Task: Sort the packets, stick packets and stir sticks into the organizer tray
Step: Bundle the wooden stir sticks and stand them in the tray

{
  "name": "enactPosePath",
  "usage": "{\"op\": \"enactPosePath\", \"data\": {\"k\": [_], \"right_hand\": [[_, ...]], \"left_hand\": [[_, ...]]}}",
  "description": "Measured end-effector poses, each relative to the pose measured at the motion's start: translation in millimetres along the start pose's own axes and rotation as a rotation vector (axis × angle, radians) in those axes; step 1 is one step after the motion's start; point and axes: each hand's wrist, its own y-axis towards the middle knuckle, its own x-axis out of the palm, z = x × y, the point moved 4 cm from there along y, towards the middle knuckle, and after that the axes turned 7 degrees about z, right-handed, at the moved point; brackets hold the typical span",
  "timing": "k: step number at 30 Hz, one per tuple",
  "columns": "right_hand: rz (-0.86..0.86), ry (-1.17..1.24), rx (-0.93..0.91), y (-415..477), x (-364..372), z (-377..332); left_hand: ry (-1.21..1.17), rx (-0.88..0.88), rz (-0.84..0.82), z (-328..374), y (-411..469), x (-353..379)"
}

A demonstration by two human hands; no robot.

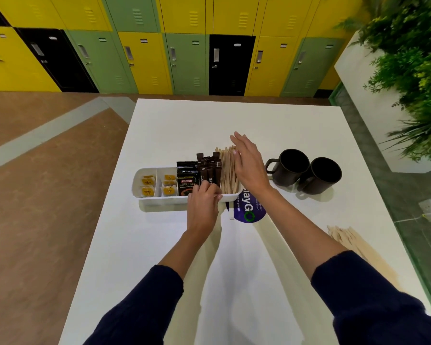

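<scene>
R of tray (159, 200): mugs (305, 171) block | front+far table (234, 270): free

Organizer tray (159, 201) set crosswise at the middle of the table (184, 125), two mugs to its right.

From the left end, the tray's compartments hold tea packets (147, 186) in the first two, then coffee packets (187, 180), then stick packets (209, 168) standing upright, and stir sticks (226, 168) at the right end. The tray's right end lies over a sticker (249, 214) on the table. The left hand (202, 207) grips the near rim in front of the stick packets. The right hand (249, 165) lies flat against the right side of the stir sticks. The left mug (290, 168) and right mug (320, 175) touch each other. Loose stir sticks (346, 237) lie near the table's right edge, nearer the person than the mugs.
</scene>
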Motion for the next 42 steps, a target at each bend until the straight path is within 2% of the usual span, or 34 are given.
{"op": "enactPosePath", "data": {"k": [4,6,11,19,23,26,31,36,39,42], "right_hand": [[0.201,-0.001,-0.006,-38,-29,6],[0.223,-0.022,0.031,-62,-36,18],[0.233,-0.106,0.226,-135,-71,68],[0.203,-0.282,0.504,-233,-125,134],[0.14,-0.358,0.664,-265,-143,156],[0.06,-0.364,0.749,-282,-146,166],[0.077,-0.339,0.79,-281,-144,174],[0.046,-0.285,0.848,-276,-141,179],[0.036,-0.319,0.841,-275,-140,179],[0.026,-0.332,0.841,-274,-140,178]], "left_hand": [[0.02,0.067,0.035,12,-17,2],[-0.014,0.072,0.023,18,-25,4],[-0.044,0.189,-0.142,55,-43,30],[0.057,0.621,-0.409,130,-79,89],[0.106,0.771,-0.53,157,-92,115],[0.151,0.853,-0.573,175,-98,132],[0.245,0.983,-0.603,201,-102,153],[0.228,1.043,-0.665,217,-104,165],[0.249,1.098,-0.612,218,-104,166],[0.242,1.069,-0.582,212,-104,167]]}}
